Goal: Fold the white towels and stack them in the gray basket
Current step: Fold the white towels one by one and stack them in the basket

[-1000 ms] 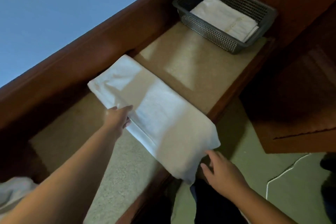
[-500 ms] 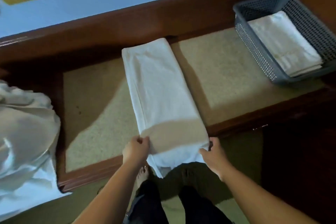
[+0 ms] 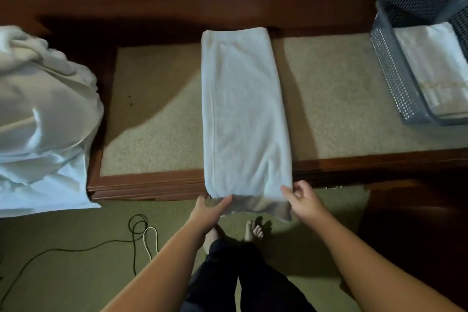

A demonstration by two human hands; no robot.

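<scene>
since half a second ago both hands have slid to the towel's [image 3: 243, 114] hanging near end, just past the desk's [image 3: 152, 182] front edge. the basket [image 3: 390, 78] is cut off at the right edge, a folded towel [image 3: 435, 68] inside; a white heap [image 3: 43, 119] is cut off at the left end. left hand [image 3: 209, 213] pinches the near left corner, thumb on top. right hand [image 3: 304, 201] pinches the near right corner, fingers curled. bare top lies either side of the towel.
</scene>
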